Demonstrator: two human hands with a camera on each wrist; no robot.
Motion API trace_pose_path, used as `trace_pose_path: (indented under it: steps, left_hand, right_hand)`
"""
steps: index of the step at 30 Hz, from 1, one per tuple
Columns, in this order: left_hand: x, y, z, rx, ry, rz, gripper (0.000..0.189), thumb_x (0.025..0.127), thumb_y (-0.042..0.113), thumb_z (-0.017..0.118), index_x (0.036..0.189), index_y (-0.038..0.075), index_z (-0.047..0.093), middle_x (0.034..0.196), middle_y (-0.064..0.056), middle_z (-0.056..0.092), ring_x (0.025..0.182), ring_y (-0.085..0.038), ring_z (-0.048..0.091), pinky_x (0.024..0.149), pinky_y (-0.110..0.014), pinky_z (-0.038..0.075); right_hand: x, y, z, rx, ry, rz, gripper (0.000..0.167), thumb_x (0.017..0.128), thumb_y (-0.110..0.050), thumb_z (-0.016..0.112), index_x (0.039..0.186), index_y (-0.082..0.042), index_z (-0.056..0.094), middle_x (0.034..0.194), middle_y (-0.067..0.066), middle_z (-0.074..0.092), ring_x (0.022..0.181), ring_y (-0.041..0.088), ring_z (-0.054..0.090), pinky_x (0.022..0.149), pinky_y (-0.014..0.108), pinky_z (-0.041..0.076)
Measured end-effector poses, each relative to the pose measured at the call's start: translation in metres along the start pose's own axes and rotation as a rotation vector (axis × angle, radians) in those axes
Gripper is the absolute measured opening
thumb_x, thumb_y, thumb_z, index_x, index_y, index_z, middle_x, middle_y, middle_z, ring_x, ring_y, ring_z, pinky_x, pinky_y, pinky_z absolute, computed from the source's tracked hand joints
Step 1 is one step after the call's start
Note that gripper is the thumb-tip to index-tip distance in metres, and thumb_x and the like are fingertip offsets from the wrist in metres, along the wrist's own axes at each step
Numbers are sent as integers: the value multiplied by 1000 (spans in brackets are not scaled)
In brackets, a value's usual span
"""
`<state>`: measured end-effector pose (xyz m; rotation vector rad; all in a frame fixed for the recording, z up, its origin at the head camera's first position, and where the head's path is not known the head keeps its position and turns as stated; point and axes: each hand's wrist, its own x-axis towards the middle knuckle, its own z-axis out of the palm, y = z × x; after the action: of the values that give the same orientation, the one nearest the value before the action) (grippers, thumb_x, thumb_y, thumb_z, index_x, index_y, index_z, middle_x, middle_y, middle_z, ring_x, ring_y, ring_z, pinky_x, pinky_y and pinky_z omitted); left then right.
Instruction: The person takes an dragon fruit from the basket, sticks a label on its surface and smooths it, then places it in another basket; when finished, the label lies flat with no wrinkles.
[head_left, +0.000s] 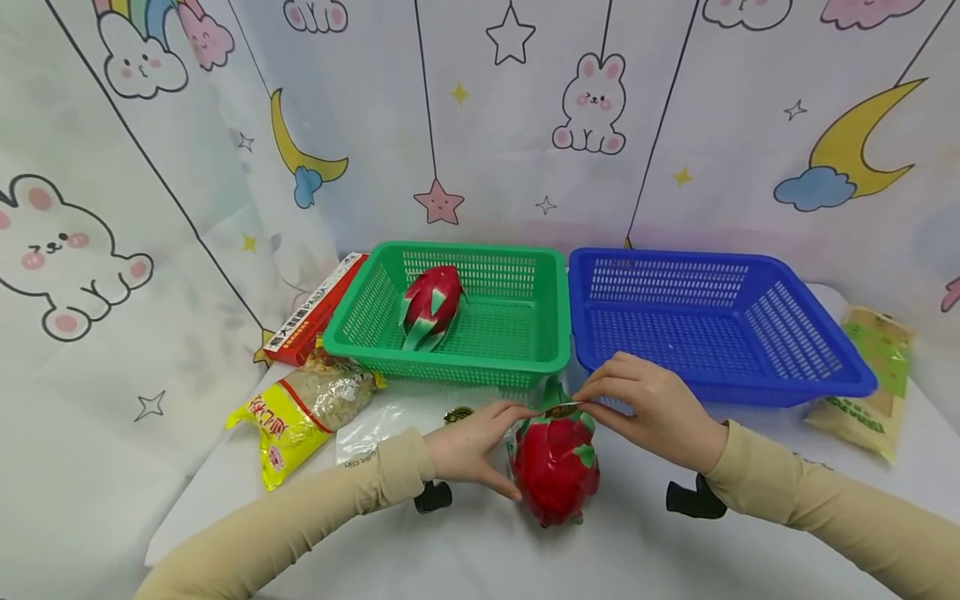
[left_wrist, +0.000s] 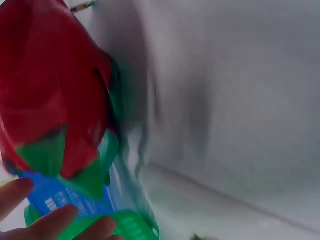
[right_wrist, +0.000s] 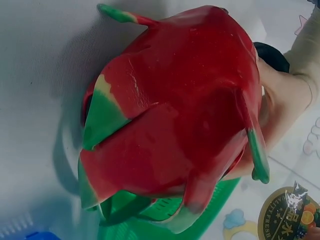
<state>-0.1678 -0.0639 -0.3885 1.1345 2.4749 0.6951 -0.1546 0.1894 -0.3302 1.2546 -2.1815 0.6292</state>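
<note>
A white curtain (head_left: 517, 179) printed with rabbits, moons, stars and clouds hangs behind everything. In front of it is the white table (head_left: 360, 542). Two baskets stand side by side at the back of the table: the blue basket (head_left: 675, 342) on the right, the green basket (head_left: 446, 358) on the left. A yellow and clear bag of pasta (head_left: 300, 408) lies at the green basket's front left corner, and a red box (head_left: 318, 304) leans along that basket's left side. A beige and green packet (head_left: 873, 392) lies by the blue basket's right end. Some clear plastic (head_left: 375, 421) is spread just in front of the green basket. The near dragon fruit (head_left: 558, 471) is on the table between the hands, its green leaf tips towards the baskets. The right hand (head_left: 641, 404) pinches a label at the fruit's top. The left hand (head_left: 476, 442) is spread at the fruit's left side, fingers reaching the label's edge; whether they grip it, I cannot tell. Another dragon fruit (head_left: 431, 304) lies in the left part of the green basket. Smallest are the dark round label (head_left: 561, 410) and a second label (head_left: 457, 414) to its left
</note>
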Motion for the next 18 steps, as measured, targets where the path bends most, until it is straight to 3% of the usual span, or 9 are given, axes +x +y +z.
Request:
trace_pose_path:
  steps: [5, 9, 10, 13, 18]
  left_hand:
    - [8, 7, 6, -40, 8, 8, 93, 67, 42, 80, 139, 11, 31, 138, -5, 39, 126, -18, 40, 100, -30, 41]
    - [11, 10, 9, -106, 34, 13, 89, 68, 39, 81, 137, 10, 33, 134, -4, 44, 122, -16, 44, 98, -27, 42]
    - [12, 10, 10, -118, 42, 20, 87, 68, 38, 80, 137, 11, 34, 133, -3, 44, 121, -15, 44, 97, -27, 43]
    - [15, 13, 12, -120, 69, 42, 84, 71, 39, 78, 138, 11, 35, 135, -2, 44, 123, -15, 42, 98, -28, 42]
    - [20, 19, 16, -59, 92, 57, 83, 75, 44, 72, 141, 12, 34, 140, -3, 41, 130, -19, 36, 105, -36, 36]
  right_hand:
    - [-3, -2, -2, 24, -19, 34, 41, 93, -43, 42, 85, -14, 70, 83, -8, 64, 75, 6, 53, 63, 10, 45]
    - [-7, -4, -2, 41, -51, 71, 9, 84, -24, 68, 86, -15, 70, 84, -8, 63, 77, 6, 55, 66, 8, 45]
    - [-7, -5, -2, 47, -58, 79, 8, 78, -16, 73, 86, -15, 70, 84, -9, 63, 77, 6, 55, 67, 8, 45]
    - [-8, -7, -2, 74, -87, 107, 27, 66, -1, 78, 86, -16, 69, 83, -9, 62, 76, 5, 54, 66, 7, 43]
    - [-9, -13, -4, 188, -191, 195, 20, 74, -3, 73, 87, -17, 67, 79, -13, 57, 70, -1, 46, 56, 11, 42]
